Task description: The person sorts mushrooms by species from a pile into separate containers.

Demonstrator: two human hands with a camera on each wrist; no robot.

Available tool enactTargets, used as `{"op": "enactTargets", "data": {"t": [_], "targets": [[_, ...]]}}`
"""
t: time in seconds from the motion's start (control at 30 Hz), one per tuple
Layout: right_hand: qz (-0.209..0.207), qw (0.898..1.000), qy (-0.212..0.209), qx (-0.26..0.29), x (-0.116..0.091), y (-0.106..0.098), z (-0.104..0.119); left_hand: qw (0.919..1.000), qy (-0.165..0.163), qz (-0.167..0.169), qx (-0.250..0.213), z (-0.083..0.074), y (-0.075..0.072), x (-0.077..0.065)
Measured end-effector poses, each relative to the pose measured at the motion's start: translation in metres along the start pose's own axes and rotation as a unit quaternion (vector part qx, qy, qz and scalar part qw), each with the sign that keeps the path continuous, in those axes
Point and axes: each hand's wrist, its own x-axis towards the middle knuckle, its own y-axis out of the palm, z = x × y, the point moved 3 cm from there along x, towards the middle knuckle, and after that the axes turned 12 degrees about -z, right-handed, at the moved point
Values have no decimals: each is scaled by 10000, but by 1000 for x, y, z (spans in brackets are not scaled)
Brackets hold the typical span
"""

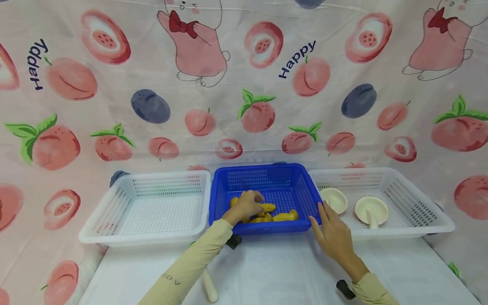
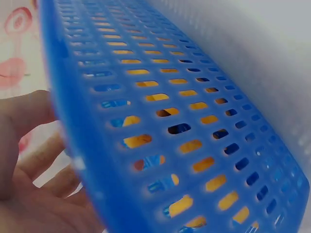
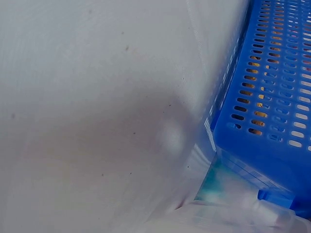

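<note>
My left hand (image 1: 247, 206) reaches over the front rim into a blue perforated basket (image 1: 259, 230), above several yellow, elongated fruit-like pieces (image 1: 286, 216). In the left wrist view its fingers (image 2: 41, 158) are spread loosely inside the blue wall, with the tips hidden behind the rim. Yellow shows through the slots there. At the basket's front right corner, my right hand (image 1: 335, 231) touches the rim with straight fingers and thumb. The right wrist view shows the basket's slotted side at the right, and that hand is out of frame.
A white basket (image 1: 148, 238) stands left of the blue one. Another white basket (image 1: 404, 231) at the right holds a cream round dish (image 1: 334, 199) and a second dish (image 1: 382, 207) with a handle-like piece. A pale stick (image 1: 209, 286) lies on the white tabletop (image 1: 274, 271). Patterned cloth hangs behind.
</note>
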Motion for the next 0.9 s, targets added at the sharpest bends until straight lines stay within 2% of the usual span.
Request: {"op": "enactTargets", "data": {"t": [0.2,0.43,0.53,0.7,0.9], "targets": [[43,10000,-11,51,1,1,2,9991,358,111,198,-1,-7,-16],[-35,10000,-70,-33,3,-1,3,9975,699,93,-19,-7,-13,-38],[-6,10000,-32,-81,2,-1,1,9964,843,32,1,-10,-14,-45],[56,10000,7,-71,2,1,0,9961,871,-81,97,-12,-16,-55],[34,10000,12,-61,2,1,-1,9925,1122,-478,-31,-18,-21,-68]]}}
